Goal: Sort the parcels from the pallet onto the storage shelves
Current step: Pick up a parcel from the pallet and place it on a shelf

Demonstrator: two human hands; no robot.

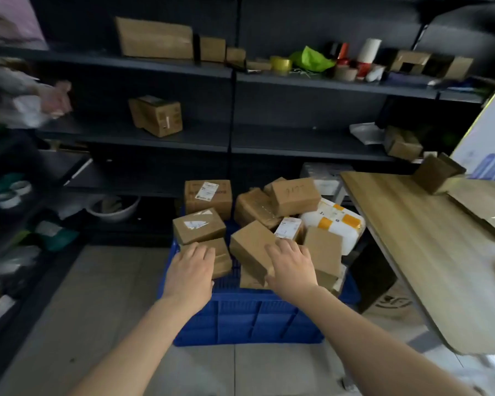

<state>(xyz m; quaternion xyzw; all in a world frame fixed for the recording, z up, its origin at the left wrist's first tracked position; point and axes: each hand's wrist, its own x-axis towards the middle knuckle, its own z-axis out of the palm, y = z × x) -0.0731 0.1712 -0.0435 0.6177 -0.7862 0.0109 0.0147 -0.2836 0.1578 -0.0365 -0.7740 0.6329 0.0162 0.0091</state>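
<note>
- My left grip (190,270) is wide, fingers straight and spread, lying over the near end of a small brown box (222,258). Whether it presses down or only skims the top, I cannot tell.
- My right grip (292,267) is wide too. Its fingers fan across the upper edge of a tilted brown box (249,247), the thumb lies on the near face, and it holds nothing.
- Both grips are above the blue crate (249,318), whose near rim runs just below my wrists. The parcels are heaped inside it.
- Left of my left grip, tiled floor (97,295) gives open room out to the side racks.
- Just right of my right grip stands an upright brown box (323,247). Beyond it, the long edge of the wooden table (426,238) runs close to the crate's right side, leaving only a narrow gap.
- Just past my left fingertips sits a box with a torn white label (199,225), touching the small one. Behind that is a labelled carton (207,198).
- Past my right fingertips lies a small white-labelled box (287,227). A box with handwritten numbers (295,195) tops the pile, and a white padded parcel with yellow patches (335,221) lies towards the table.
- Farthest from both grips are the dark storage shelves (155,138). One brown box (156,115) sits on the middle shelf with dark board showing either side, and a row of boxes (155,38) stands on the top shelf.
</note>
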